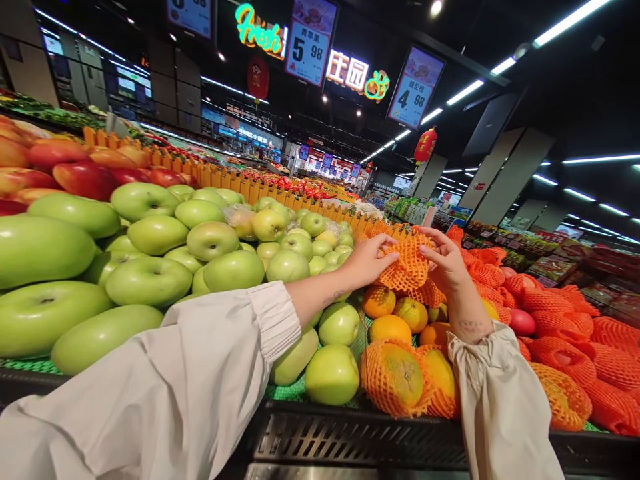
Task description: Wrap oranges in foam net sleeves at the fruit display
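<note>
My left hand [369,260] and my right hand [444,259] meet over the orange section, each with its fingertips closed on one side of an orange foam net [406,267]. Whether a fruit sits inside that net I cannot tell. Below it lie bare oranges [393,329]. Closer to the front edge, a netted orange [395,377] rests against another one. Green apples [332,375] are heaped under and to the left of my left forearm.
Red-netted fruit [565,333] piles up at the right. Red apples [85,177] stand at the far left. A black slotted shelf edge [340,433] runs along the front, and an orange picket divider [225,183] along the back. Price signs [311,40] hang overhead.
</note>
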The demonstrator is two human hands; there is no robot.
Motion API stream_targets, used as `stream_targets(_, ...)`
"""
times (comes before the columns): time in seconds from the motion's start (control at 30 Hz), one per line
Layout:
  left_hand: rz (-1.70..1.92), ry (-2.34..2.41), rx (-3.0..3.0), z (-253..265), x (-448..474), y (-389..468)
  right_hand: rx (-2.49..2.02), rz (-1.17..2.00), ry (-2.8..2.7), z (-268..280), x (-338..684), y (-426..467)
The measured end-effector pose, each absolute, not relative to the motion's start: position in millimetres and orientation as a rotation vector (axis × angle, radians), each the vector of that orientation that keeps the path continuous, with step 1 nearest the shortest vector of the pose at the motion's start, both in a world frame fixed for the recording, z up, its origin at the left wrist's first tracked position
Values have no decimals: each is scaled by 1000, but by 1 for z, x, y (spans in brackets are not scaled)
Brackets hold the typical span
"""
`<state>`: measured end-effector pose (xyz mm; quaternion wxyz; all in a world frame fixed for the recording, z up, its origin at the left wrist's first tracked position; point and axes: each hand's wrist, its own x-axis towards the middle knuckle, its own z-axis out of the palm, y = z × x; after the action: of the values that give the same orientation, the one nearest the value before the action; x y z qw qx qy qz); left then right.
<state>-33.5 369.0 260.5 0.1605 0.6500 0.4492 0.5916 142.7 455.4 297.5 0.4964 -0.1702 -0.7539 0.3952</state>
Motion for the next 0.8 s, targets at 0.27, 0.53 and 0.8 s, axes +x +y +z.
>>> stream_targets(0.27, 1860, 1407, 1719, 266, -32, 364, -296, 1259, -2066, 297, 145, 445)
stream_targets(0.53, 1971, 1509, 1599, 266, -37, 368, -390, 1188, -1893, 299, 143, 444)
stream_targets(0.8, 2039, 1441, 1524, 266, -38, 365, -526, 1340, -1767, 300, 143, 451)
